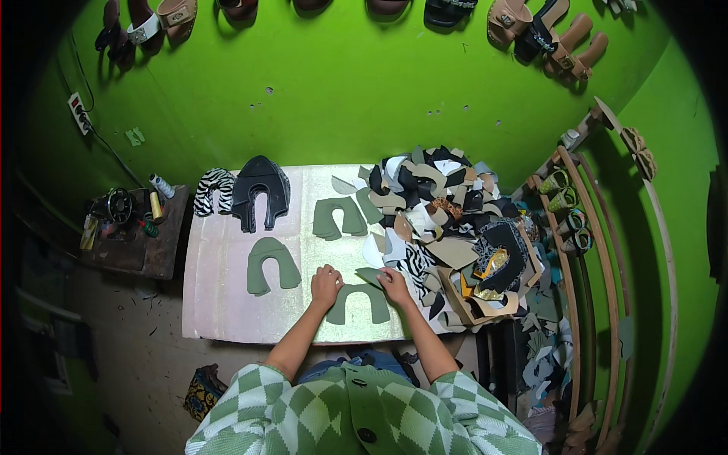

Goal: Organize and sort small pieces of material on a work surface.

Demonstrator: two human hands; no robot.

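Between the fingers of my right hand (393, 286) is a small pointed green piece of material (368, 276), lifted at an angle. Below it, a green arch-shaped cutout (358, 297) lies on the table with its open end toward me. My left hand (326, 285) rests at the arch's upper left side, fingers curled; whether they hold anything is hidden. Stacked green arch cutouts (273, 267) lie to the left, and more green arches (339, 218) lie farther back. Black arch pieces (262, 189) and zebra-striped arch pieces (214, 191) are at the far left.
A big heap of mixed scraps (447, 199) covers the right of the pale table (220, 303). An open cardboard box (485, 299) stands by its near side. Wooden racks (580, 250) flank the right, and a sewing machine (120, 206) is at left. Sandals (451, 11) hang on the wall.
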